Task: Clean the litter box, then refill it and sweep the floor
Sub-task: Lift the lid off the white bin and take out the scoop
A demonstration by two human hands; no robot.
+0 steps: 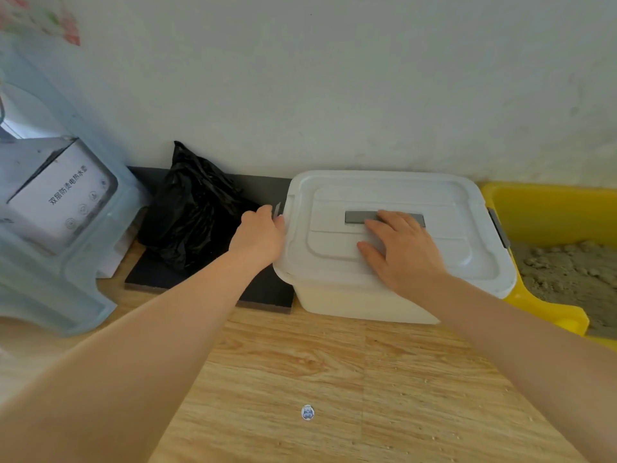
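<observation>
Our left hand (258, 237) pinches the white bin (394, 248)'s left latch (277, 209), right hand (399, 250) flat, open, atop; beside it, the litter box (547, 212) looks unrefilled, the floor (334, 379) unswept.

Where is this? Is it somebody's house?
Probably yes, a corner of a home where a cat is kept. A yellow litter box with sandy litter sits on a wood-look floor by the wall, beside a white lidded bin and a black bag.

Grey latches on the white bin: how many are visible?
2. One latch on the white bin's left end, at the left hand's fingertips; another on its right end, beside the yellow litter box.
</observation>
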